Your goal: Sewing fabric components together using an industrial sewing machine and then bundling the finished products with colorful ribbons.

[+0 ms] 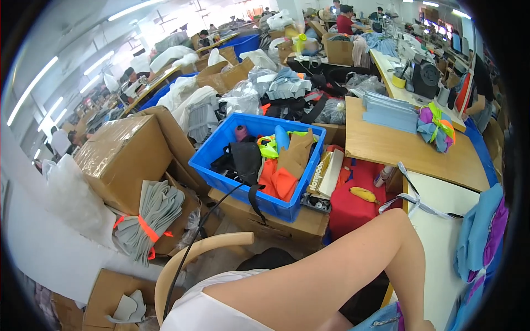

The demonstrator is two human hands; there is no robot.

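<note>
My left arm reaches across from the lower left, bent at the elbow, with the forearm going down to the lower right. Only the edge of my left hand (426,325) shows at the bottom rim; its fingers are cut off. Close beside it lies blue fabric (381,319) with a frayed edge and a bit of purple. To the right of the forearm is a white work table (439,243). Light-blue and purple cloth pieces (479,231) hang together at that table's right side. My right hand is out of sight.
A blue plastic bin (221,177) holds black, orange, tan and yellow-green fabric. Left of it stand a large carton (124,160) and a tied grey fabric bundle (149,218). A curved wooden chair arm (207,243) is near me. A banana (363,194) lies on red cloth. People work farther back.
</note>
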